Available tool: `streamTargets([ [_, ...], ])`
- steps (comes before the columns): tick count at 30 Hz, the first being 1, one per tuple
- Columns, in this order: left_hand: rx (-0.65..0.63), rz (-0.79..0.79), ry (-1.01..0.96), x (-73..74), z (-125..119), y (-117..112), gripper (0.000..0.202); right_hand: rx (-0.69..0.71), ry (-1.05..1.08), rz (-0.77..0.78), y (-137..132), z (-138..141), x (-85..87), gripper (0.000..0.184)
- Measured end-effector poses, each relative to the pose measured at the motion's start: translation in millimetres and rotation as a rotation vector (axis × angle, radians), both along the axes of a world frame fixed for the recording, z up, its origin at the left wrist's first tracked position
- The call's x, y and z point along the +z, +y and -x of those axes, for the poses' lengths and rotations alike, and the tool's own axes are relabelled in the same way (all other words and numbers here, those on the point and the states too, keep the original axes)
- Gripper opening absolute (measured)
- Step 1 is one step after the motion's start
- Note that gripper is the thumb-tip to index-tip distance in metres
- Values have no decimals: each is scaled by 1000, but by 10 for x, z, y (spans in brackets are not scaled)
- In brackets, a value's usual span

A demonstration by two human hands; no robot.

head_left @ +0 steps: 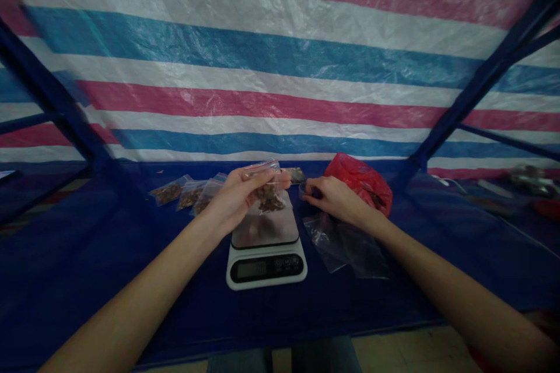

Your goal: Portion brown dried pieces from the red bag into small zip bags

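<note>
A small clear zip bag point(270, 186) hangs just above the platform of a digital kitchen scale point(265, 268), its long axis close to upright and its open-looking top edge slanting up toward the right. Brown, flaky bits point(271, 204) gather in its lower part. The left hand point(238, 198) is closed firmly around the bag's upper part, with the fingers wrapped across the plastic. The right hand point(335, 198) is curled just right of the scale, with its fingertips drawn close together; whether they pinch anything is impossible to tell.

Beneath that hand, right of the scale, lie loose clear plastic bags point(345, 247), with a crumpled red plastic bag point(361, 183) touching the right hand's far side. Left of the scale sit three filled zip bags point(188, 195), the nearest partly hidden behind the left hand. A dark, small packet point(294, 175) lies behind the scale. Under everything spreads a blue tarp point(87, 280), and a striped tarp point(280, 81) rises beyond the scale.
</note>
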State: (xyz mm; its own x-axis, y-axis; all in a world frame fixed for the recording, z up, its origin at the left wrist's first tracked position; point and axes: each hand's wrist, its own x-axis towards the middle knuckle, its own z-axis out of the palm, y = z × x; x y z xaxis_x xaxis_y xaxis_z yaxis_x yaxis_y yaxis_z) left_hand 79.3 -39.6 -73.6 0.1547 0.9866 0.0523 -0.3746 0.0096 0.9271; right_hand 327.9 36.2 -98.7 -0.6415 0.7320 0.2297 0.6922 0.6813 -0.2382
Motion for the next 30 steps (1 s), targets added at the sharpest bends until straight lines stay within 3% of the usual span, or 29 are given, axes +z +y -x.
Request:
streamTargets([
  [2,39,61,53,-38,-95,-19,38,34,16,-14,17,-45,45,16],
  [5,93,38,152,-72,-235,-54,41,75,331,-47,-46,-35,154,25],
  [9,152,-176,252,-105,-337,-68,34,157,825,262,-287,162,220,44],
  [12,180,-310,369,-132,-335,-64,31,186,1003,458,-432,330,135,37],
  [15,197,-323,359,-151,-316,-67,29,149,1157,563,-469,407,10,30],
  [18,246,-271,265,-151,-321,-78,27,127,1225,632,-464,411,-38,32],
  [23,317,-264,174,-134,-349,-104,23,155,1293,690,-498,410,36,30],
  [30,272,-336,258,-163,-327,-104,23,158,1312,686,-482,395,-5,25],
])
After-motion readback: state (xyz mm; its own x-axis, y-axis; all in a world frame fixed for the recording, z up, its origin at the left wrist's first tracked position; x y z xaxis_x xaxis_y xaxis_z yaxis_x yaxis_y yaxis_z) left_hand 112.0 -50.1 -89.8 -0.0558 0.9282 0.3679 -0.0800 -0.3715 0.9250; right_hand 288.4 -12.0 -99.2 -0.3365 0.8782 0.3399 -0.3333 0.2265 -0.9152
